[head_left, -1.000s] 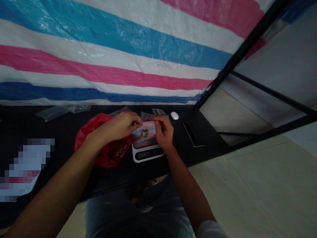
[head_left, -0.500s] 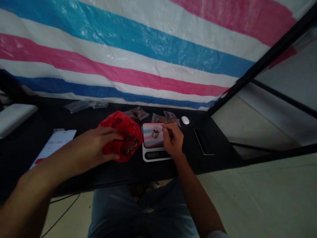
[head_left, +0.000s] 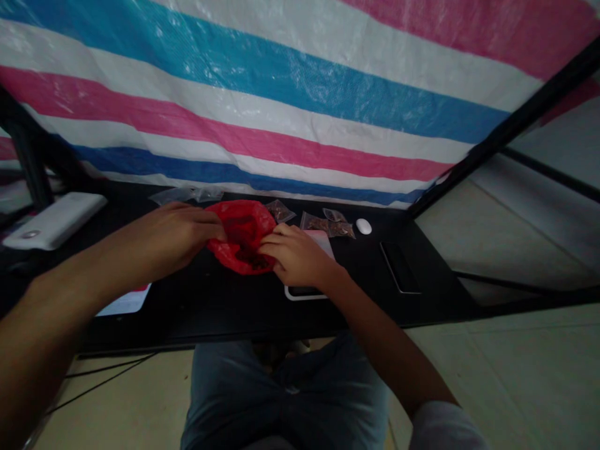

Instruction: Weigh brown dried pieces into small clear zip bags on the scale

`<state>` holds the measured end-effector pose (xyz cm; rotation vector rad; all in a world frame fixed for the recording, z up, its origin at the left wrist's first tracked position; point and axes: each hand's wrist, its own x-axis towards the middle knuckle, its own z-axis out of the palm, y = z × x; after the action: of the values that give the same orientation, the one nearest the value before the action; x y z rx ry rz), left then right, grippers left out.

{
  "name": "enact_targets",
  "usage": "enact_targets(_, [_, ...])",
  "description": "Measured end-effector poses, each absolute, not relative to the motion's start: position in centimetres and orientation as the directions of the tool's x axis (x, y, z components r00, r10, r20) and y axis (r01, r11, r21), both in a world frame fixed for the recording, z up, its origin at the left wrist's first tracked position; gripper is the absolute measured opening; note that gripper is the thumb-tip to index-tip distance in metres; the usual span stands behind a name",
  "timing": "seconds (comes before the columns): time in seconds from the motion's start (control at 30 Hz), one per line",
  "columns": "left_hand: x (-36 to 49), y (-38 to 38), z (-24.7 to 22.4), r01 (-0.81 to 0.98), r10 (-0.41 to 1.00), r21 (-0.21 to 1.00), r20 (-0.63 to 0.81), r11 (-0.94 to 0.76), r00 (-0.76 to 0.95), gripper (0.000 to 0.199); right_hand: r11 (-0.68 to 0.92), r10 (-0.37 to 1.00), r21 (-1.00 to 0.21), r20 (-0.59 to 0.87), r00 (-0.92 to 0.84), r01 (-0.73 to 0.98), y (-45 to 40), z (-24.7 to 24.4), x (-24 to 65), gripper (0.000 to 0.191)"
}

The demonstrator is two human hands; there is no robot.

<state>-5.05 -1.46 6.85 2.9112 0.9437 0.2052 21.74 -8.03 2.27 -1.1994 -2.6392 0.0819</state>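
A crumpled red plastic bag [head_left: 244, 234] with brown bits inside lies at the middle of the black table [head_left: 225, 312]. My left hand [head_left: 173, 234] grips its left side, and my right hand [head_left: 295, 253] holds its right side with the fingers closed on the plastic. A digital kitchen scale [head_left: 309, 262] sits mostly hidden under my right hand, showing only its pink-patterned top and white front edge. The small metal cup on the scale is out of sight.
Several small clear bags of brown pieces [head_left: 323, 224] lie behind the scale, near a white computer mouse [head_left: 364, 226]. An empty clear plastic bag [head_left: 187, 195] lies further left. A white power bank [head_left: 54, 220] and a dark flat device [head_left: 398, 267] also rest on the table.
My right hand has left the top of the scale and moved left onto the red bag. The bag now sits higher, and the view has shifted slightly.
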Motion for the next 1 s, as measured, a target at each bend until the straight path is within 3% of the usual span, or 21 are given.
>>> enact_targets(0.1, [-5.1, -0.2, 8.0, 0.535, 0.537, 0.045, 0.070, -0.844, 0.841, 0.039, 0.637, 0.770, -0.087, 0.097, -0.630, 0.766, -7.4, 3.0, 21.5, 0.024])
enact_targets(0.27, [-5.3, 0.6, 8.4, 0.509, 0.521, 0.156, 0.045, -0.847, 0.853, 0.036, 0.627, 0.778, -0.040, 0.003, -0.628, 0.778, -7.2, 3.4, 21.0, 0.023])
enact_targets(0.43, [-6.2, 0.9, 7.6, 0.594, 0.615, 0.196, 0.067, -0.780, 0.785, 0.031, 0.640, 0.764, -0.010, -0.093, -0.638, 0.768, -7.3, 3.4, 20.3, 0.011])
enact_targets(0.57, [-6.7, 0.8, 7.9, 0.609, 0.632, 0.197, 0.084, -0.769, 0.771, 0.029, 0.663, 0.744, -0.060, -0.056, -0.666, 0.746, -7.3, 3.2, 20.1, 0.029])
enact_targets(0.7, [-6.8, 0.4, 8.8, 0.579, 0.603, 0.175, 0.149, -0.796, 0.784, 0.033, 0.676, 0.736, -0.028, -0.031, -0.676, 0.737, -7.3, 2.6, 20.1, 0.012])
enact_targets(0.8, [-6.6, 0.1, 9.3, 0.564, 0.586, 0.158, 0.231, -0.811, 0.777, 0.036, 0.666, 0.744, -0.060, -0.013, -0.668, 0.744, -7.5, 2.7, 20.1, 0.011])
enact_targets(0.9, [-6.5, -0.3, 9.0, 0.503, 0.532, 0.180, 0.208, -0.845, 0.821, 0.034, 0.650, 0.755, -0.118, -0.009, -0.656, 0.750, -7.7, 3.4, 20.0, 0.014])
enact_targets(1.0, [-7.2, -1.0, 8.0, 0.476, 0.523, 0.224, 0.252, -0.850, 0.815, 0.031, 0.589, 0.808, -0.154, 0.109, -0.579, 0.793, -7.3, 3.9, 20.1, 0.017])
